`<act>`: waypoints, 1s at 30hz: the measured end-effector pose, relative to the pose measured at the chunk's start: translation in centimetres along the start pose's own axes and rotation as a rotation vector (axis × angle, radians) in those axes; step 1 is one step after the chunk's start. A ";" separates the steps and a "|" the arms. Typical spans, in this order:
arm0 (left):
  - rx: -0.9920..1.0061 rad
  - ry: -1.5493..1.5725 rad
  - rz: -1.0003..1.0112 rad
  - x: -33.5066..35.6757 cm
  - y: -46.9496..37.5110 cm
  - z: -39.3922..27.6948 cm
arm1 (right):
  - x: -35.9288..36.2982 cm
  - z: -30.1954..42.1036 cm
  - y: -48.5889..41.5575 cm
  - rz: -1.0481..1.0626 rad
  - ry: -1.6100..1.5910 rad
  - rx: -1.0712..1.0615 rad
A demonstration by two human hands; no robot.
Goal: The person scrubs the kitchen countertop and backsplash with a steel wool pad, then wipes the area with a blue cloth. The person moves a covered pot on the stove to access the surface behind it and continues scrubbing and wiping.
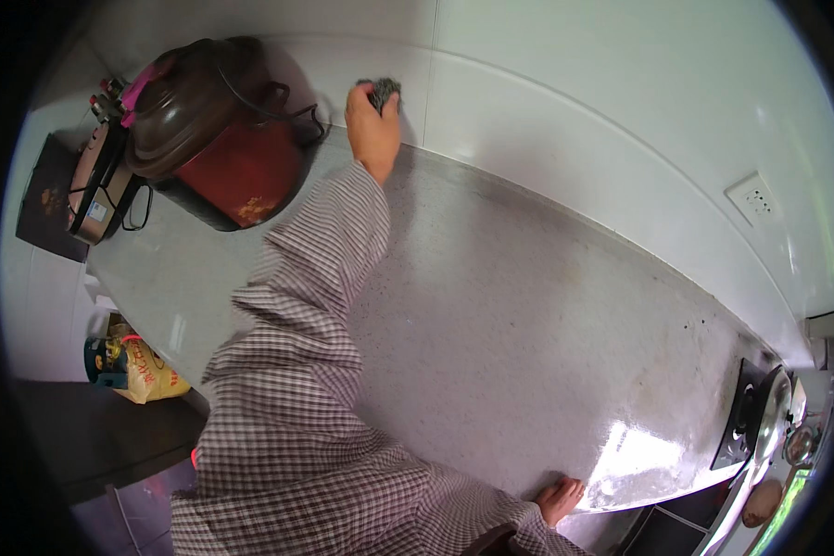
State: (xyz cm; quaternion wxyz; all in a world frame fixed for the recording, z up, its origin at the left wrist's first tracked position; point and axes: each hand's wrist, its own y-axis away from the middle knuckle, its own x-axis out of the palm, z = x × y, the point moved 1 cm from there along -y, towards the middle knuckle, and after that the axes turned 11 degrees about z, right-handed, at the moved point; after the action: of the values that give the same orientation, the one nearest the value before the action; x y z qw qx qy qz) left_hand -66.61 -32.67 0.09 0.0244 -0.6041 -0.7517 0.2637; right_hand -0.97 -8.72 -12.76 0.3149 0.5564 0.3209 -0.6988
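My left hand [373,131] grips a dark grey scouring pad [383,94], probably steel wool, between thumb and fingers. It holds the pad against the white wall panel [486,104], just above the back edge of the grey countertop [459,333]. Left of this hand stands a large red electric cooker [243,174] with a brown lid [187,104] and a dark cord over it. At the front edge of the countertop rests my right hand [561,497], palm down, with no object seen in it. Both sleeves are checked cloth.
A smaller appliance [97,181] with a looped cord stands beyond the cooker. Below the counter's left end sits a yellow bag [154,372]. A wall socket [752,199] is at the right, above a gas hob [739,417] carrying a lidded pan [771,417].
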 end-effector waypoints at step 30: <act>-0.002 -0.184 0.414 12.6 11.9 -3.9 | -1.0 0.1 -0.2 0.131 -0.118 0.052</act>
State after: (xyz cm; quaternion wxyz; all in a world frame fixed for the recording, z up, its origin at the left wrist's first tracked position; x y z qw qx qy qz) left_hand -57.98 -18.07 -5.21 -0.0996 -0.7189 -0.6108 0.3166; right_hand -1.01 -8.66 -11.78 0.3639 0.5420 0.2464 -0.7163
